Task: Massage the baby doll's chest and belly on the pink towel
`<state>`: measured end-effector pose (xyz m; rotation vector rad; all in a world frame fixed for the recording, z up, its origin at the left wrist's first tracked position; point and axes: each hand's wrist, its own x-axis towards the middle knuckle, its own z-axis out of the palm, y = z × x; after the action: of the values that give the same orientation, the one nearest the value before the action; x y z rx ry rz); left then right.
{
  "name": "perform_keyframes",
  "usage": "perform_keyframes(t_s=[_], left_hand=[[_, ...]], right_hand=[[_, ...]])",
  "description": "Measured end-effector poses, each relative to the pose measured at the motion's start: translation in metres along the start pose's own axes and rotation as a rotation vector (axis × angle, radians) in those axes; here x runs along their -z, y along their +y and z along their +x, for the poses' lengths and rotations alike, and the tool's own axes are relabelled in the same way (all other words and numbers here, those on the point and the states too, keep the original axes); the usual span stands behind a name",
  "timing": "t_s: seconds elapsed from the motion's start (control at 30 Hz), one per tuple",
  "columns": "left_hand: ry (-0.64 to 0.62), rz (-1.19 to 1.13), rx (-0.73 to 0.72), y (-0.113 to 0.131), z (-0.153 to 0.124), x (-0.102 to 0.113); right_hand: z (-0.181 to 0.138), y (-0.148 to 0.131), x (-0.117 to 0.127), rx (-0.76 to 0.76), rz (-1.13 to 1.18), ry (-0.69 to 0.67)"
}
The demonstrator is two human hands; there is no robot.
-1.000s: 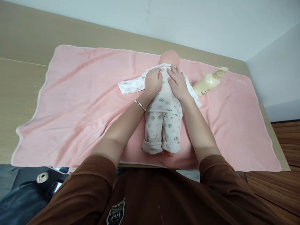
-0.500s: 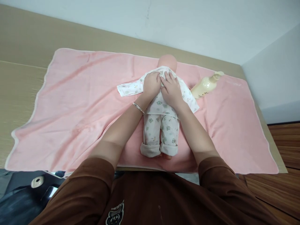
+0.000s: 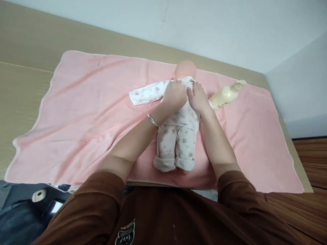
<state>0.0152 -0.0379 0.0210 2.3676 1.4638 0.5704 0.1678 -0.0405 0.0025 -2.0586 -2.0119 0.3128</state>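
A baby doll (image 3: 185, 69) lies on a pink blanket, its bald head at the far end and no face showing. It wears a white printed shirt (image 3: 182, 117) and matching trousers (image 3: 167, 143) with turned-up cuffs. Close to the collar, my left hand (image 3: 175, 96) is curled into a fist on the shirt, its fingertips hidden. My right hand (image 3: 198, 97) grips the shirt at the right shoulder, fingers bent over the cloth and thumb toward the neck. One sleeve (image 3: 146, 94) stretches flat to the left; the other is mostly behind my right wrist.
The pink blanket (image 3: 84, 109) covers much of the wooden table (image 3: 28, 44). A cream pump bottle (image 3: 226, 95) lies on it, right of the doll. A pale wall (image 3: 204, 30) rises behind. Dark items, including a bag-like shape (image 3: 22, 217), are below the table's left edge.
My hands have moved apart slightly and gathered the shirt, my left hand shifting right. More of the doll's head shows, and the right sleeve is now largely hidden.
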Motion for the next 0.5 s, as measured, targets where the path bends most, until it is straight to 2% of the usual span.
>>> perform_keyframes(t_s=[0.1,0.23,0.3,0.37,0.5], left_hand=[[-0.016,-0.063,0.053,-0.016,0.01,-0.001],[0.058,-0.168,0.151,-0.048,0.026,-0.021],[0.093,-0.198,0.19,-0.053,0.028,-0.03],[0.107,-0.183,0.197,-0.049,0.023,-0.035],[0.051,-0.105,0.051,-0.027,0.008,-0.027]], right_hand=[[-0.02,-0.022,0.006,0.06,-0.114,-0.031],[-0.032,-0.039,0.01,0.164,-0.155,-0.047],[-0.026,-0.033,0.01,0.174,-0.091,-0.025],[-0.014,-0.018,0.008,0.139,-0.017,0.004],[0.012,0.018,-0.006,0.07,0.044,0.054]])
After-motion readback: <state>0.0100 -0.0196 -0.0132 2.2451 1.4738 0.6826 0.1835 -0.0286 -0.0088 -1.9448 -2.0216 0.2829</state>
